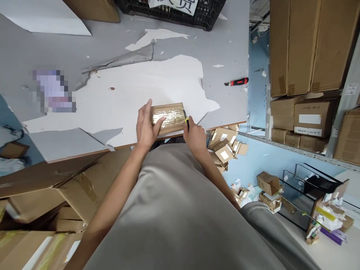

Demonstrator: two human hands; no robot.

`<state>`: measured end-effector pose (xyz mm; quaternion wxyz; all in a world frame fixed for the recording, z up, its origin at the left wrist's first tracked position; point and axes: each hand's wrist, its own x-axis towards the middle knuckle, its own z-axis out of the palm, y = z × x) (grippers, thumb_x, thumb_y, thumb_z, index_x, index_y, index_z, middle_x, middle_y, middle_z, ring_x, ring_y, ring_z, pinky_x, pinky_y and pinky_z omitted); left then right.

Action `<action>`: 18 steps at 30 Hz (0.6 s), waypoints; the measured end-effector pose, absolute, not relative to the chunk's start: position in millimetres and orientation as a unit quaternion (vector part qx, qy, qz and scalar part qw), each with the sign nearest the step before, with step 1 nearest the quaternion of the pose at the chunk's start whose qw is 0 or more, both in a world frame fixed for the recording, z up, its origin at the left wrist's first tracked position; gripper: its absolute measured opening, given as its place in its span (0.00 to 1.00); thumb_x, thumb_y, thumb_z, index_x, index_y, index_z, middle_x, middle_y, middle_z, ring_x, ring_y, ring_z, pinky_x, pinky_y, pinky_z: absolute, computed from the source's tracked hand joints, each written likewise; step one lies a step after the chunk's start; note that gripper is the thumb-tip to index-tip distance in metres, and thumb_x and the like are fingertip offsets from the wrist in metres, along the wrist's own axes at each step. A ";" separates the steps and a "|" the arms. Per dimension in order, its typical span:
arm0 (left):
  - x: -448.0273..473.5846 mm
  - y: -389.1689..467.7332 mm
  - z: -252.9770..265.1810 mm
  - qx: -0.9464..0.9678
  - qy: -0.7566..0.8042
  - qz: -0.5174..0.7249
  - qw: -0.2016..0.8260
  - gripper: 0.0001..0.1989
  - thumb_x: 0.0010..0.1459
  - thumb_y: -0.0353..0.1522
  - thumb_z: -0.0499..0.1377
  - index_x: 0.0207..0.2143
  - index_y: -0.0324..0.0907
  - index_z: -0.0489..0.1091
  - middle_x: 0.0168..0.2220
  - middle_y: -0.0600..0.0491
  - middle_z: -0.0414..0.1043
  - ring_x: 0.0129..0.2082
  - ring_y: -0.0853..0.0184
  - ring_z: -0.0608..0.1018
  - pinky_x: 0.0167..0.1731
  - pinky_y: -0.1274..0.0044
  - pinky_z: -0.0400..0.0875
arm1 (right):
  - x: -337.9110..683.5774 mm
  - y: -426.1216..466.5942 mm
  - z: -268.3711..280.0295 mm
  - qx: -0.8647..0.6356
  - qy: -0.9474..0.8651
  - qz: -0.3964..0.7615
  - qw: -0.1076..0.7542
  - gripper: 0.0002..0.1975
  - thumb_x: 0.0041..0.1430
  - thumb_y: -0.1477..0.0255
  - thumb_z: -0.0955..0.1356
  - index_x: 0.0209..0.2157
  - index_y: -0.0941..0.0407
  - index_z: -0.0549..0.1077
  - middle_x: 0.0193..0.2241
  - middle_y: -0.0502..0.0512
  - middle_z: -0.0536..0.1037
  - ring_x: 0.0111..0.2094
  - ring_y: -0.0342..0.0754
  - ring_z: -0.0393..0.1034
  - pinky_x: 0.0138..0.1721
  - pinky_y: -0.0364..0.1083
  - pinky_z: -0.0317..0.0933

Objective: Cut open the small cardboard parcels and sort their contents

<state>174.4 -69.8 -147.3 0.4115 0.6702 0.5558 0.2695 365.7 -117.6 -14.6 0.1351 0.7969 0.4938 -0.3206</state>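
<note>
A small cardboard box [168,118] with shiny clear tape over its top lies on the worn white patch of the table, near the front edge. My left hand [146,125] grips its left end, the thumb lying across the taped top and the fingers along the far left side. In my right hand [194,135] is a yellow and black utility knife [187,120], held in closed fingers. Its blade end meets the right end of the box; whether it has gone through the tape is too small to tell.
A red and black utility knife [236,81] lies at the table's right. Behind stands a black plastic crate [174,17]. A blurred-out object [53,91] sits at left. Large open cartons [75,191] stand lower left; shelved boxes [306,48] and floor cartons [225,148] are right.
</note>
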 end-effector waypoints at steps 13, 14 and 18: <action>179.5 -73.4 -150.1 0.708 0.555 0.241 0.365 0.32 0.76 0.53 0.61 0.74 0.51 0.75 0.71 0.38 0.66 0.69 0.46 0.74 0.70 0.56 0.72 | 350.6 -107.1 -14.7 0.816 0.481 -0.263 0.182 0.27 0.82 0.75 0.56 0.76 0.65 0.63 0.53 0.75 0.87 0.55 0.64 0.85 0.55 0.55 0.75; 180.2 -73.9 -148.7 0.709 0.558 0.234 0.362 0.31 0.76 0.53 0.61 0.73 0.51 0.75 0.71 0.38 0.67 0.69 0.46 0.74 0.69 0.56 0.73 | 349.2 -108.7 -13.2 0.817 0.479 -0.261 0.188 0.27 0.82 0.75 0.57 0.75 0.65 0.64 0.53 0.76 0.87 0.55 0.64 0.85 0.55 0.55 0.75; 181.6 -75.0 -142.4 0.716 0.561 0.209 0.359 0.29 0.76 0.52 0.60 0.73 0.53 0.76 0.71 0.38 0.68 0.69 0.45 0.74 0.68 0.56 0.74 | 346.1 -115.0 -9.8 0.816 0.469 -0.259 0.216 0.25 0.82 0.75 0.56 0.72 0.64 0.67 0.52 0.75 0.87 0.54 0.62 0.85 0.54 0.53 0.75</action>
